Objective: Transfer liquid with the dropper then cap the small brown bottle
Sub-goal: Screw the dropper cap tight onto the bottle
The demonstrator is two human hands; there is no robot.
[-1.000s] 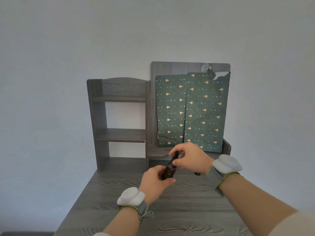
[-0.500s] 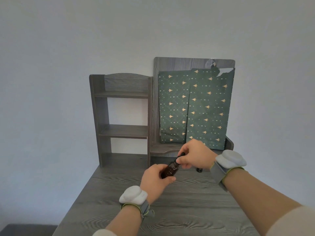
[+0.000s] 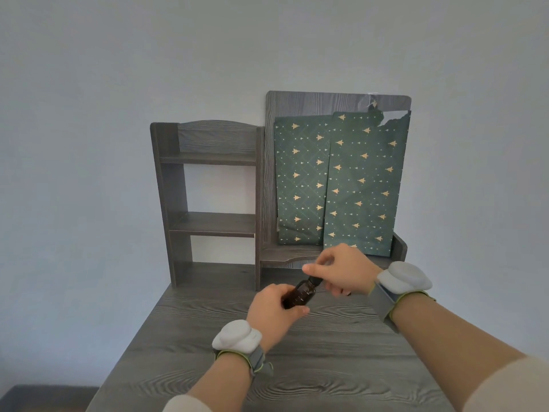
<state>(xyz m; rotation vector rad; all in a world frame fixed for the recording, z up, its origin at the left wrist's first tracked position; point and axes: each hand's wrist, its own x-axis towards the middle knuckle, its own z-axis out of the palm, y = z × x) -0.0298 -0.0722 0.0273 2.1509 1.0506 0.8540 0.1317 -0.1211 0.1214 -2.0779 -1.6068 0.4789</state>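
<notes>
Left hand (image 3: 274, 315) is gripping the small brown bottle (image 3: 298, 296) round its lower half, fingers (image 3: 297, 312) curling tight on the glass. Bottle is sitting tilted, with the neck leaning up and right toward the other hand. Pale graduation marks are showing on the side facing the camera. Bottle base is hiding inside the palm, so can't tell if it's touching the desk (image 3: 326, 367) or hanging just above it. It's sitting over the far middle of the desk, just in front of the low ledge of the shelf unit (image 3: 208, 224).

Right hand (image 3: 344, 270) is sitting at the bottle's neck. Thumb and forefinger are pinching the black cap (image 3: 315, 281) and the remaining fingers are curling loosely beneath. Cap is touching the bottle mouth; can't tell whether it's fully seated. Something small and dark is peeking out below the right hand, too hidden to identify.

Both wrists are wearing grey straps, each carrying a pale rounded pod: left pod (image 3: 236, 337), right pod (image 3: 404, 276).

Shelf unit is standing at the back of the desk against the pale wall (image 3: 89, 144), with open shelves on its left half and a taller back panel (image 3: 326, 101) on the right. Two dark green paper bags with gold tree print, left bag (image 3: 300, 185) and right bag (image 3: 365, 185), are leaning upright on that panel. The right bag is overlapping the left one's edge and showing a torn top corner.
</notes>
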